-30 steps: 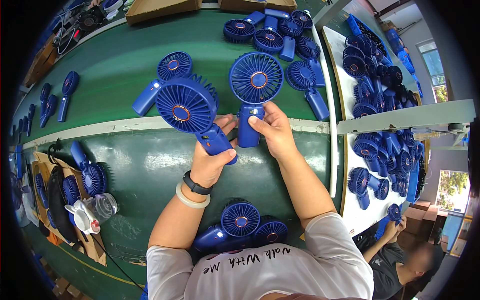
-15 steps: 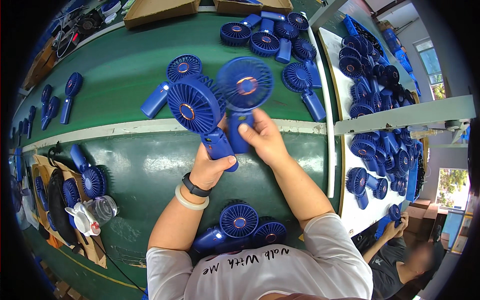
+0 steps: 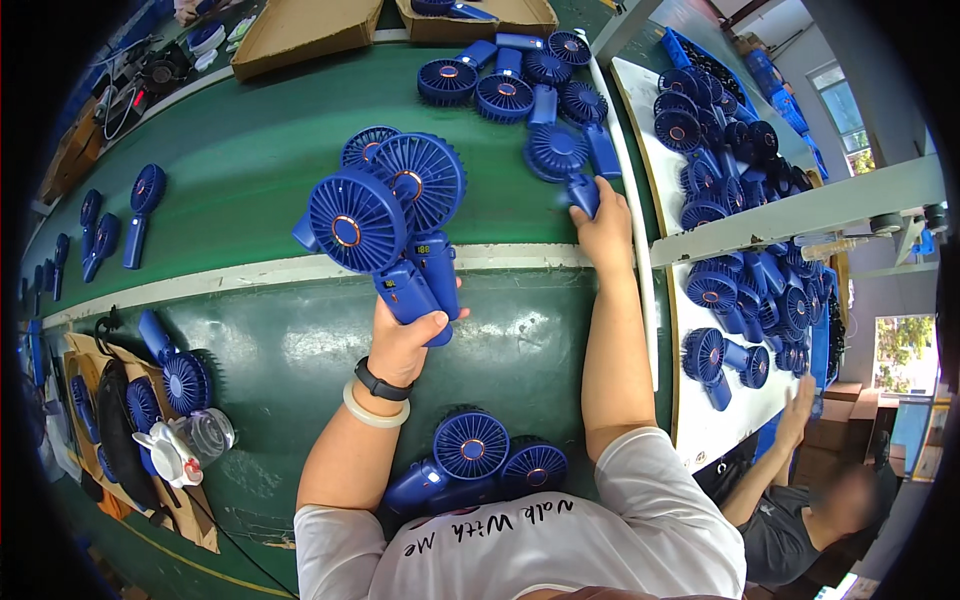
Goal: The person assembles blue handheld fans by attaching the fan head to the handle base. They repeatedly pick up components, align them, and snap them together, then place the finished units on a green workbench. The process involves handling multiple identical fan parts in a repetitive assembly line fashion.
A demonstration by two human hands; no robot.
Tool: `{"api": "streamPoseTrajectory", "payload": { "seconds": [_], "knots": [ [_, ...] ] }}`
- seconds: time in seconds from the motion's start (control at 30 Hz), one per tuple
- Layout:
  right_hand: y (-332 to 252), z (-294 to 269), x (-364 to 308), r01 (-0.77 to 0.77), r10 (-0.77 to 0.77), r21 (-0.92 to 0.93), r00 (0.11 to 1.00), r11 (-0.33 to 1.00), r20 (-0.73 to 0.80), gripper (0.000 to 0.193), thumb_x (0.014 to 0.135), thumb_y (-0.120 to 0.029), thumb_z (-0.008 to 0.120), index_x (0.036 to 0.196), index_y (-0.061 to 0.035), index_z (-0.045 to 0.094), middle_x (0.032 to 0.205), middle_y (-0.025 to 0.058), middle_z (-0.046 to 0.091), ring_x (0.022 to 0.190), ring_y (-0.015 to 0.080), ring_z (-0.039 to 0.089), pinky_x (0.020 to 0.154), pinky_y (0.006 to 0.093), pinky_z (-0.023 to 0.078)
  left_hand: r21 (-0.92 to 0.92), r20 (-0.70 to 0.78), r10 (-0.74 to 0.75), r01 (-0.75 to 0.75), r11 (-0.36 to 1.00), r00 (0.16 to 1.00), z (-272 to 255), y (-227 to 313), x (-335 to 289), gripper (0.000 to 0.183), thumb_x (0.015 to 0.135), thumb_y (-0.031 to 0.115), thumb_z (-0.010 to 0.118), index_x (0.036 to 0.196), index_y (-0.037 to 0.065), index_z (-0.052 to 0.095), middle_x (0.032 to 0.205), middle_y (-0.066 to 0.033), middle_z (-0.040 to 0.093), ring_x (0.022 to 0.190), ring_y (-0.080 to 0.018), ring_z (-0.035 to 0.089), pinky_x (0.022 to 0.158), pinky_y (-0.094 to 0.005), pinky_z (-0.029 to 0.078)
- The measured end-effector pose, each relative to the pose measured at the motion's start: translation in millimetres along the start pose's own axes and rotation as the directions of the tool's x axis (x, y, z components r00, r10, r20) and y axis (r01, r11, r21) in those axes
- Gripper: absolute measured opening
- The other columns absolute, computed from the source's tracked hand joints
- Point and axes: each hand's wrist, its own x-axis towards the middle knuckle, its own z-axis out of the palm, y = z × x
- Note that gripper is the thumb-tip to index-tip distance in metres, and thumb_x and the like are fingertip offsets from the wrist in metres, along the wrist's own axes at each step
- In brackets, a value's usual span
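My left hand (image 3: 398,345) is closed around the handles of two blue handheld fans, the front fan (image 3: 335,228) overlapping the second fan (image 3: 432,178). Small displays glow on both handles. Partly hidden behind them, another fan (image 3: 362,143) lies on the green belt. My right hand (image 3: 608,232) reaches to the belt's right side, its fingers closed on the handle of a blue handheld fan (image 3: 556,153); that handle is slightly blurred. More fans (image 3: 503,98) lie just beyond it. Close to my body, several fans (image 3: 471,444) rest on the green bench.
A white board (image 3: 665,300) at the right carries many blue fans, beside a grey metal bar (image 3: 800,205). Cardboard boxes (image 3: 305,38) stand at the far edge. At the left are a clear plastic jar (image 3: 210,432) and fans on cardboard. A co-worker (image 3: 785,530) sits lower right.
The second fan has passed from my right hand into my left, and its blades look still now. My right hand has moved right and taken hold of another fan's handle.
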Motion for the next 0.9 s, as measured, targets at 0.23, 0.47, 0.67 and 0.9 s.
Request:
{"api": "streamPoseTrajectory", "payload": {
  "seconds": [0.23, 0.47, 0.67, 0.9],
  "knots": [
    [-87, -34, -51, -0.646, -0.383, 0.758, 0.726, -0.094, 0.571, 0.048, 0.073, -0.009, 0.07, 0.114, 0.0004, 0.045, 0.087, 0.0116, 0.056, 0.069, 0.025, 0.063, 0.063, 0.0389, 0.055, 0.014, -0.015, 0.051, -0.051, 0.999, 0.999, -4, -3, 0, 0.074, 0.066, 0.003, 0.069, 0.13, 0.007, 0.033, 0.123, -0.0135, 0.046, 0.108, -0.0275, 0.052, 0.081, -0.0435, 0.054],
    [-97, -44, -59, -0.728, -0.672, 0.543, 0.651, -0.419, 0.354, 0.067, 0.09, -0.055, 0.038, 0.132, -0.0036, 0.034, 0.098, 0.0193, 0.056, 0.071, 0.0247, 0.056, 0.062, 0.0357, 0.048, 0.021, 0.003, 0.055, -0.055, 0.998, 0.998, -2, -1, 0, 0.075, 0.065, 0.005, 0.071, 0.13, 0.007, 0.033, 0.123, -0.0135, 0.047, 0.108, -0.0269, 0.052, 0.081, -0.0434, 0.054],
    [-100, -36, -59, -0.64, -0.555, 0.651, 0.74, -0.409, 0.379, 0.055, 0.092, -0.046, 0.041, 0.125, -0.0013, 0.043, 0.1, 0.0181, 0.057, 0.073, 0.0215, 0.056, 0.068, 0.0337, 0.048, 0.023, -0.001, 0.06, -0.06, 0.998, 0.998, -2, -2, 0, 0.077, 0.065, 0.007, 0.072, 0.131, 0.008, 0.033, 0.123, -0.0136, 0.047, 0.109, -0.0267, 0.052, 0.081, -0.0439, 0.054],
    [-99, -37, -61, -0.473, -0.377, 0.875, 0.796, 0.101, 0.473, 0.041, 0.083, -0.017, 0.063, 0.116, 0.0012, 0.048, 0.097, 0.0097, 0.06, 0.088, 0.0164, 0.059, 0.081, 0.0298, 0.047, 0.016, -0.021, 0.056, -0.055, 0.998, 0.998, -1, 0, -1, 0.077, 0.065, 0.007, 0.073, 0.13, 0.007, 0.033, 0.121, -0.0139, 0.047, 0.108, -0.0271, 0.053, 0.08, -0.044, 0.054]
  ]
}}
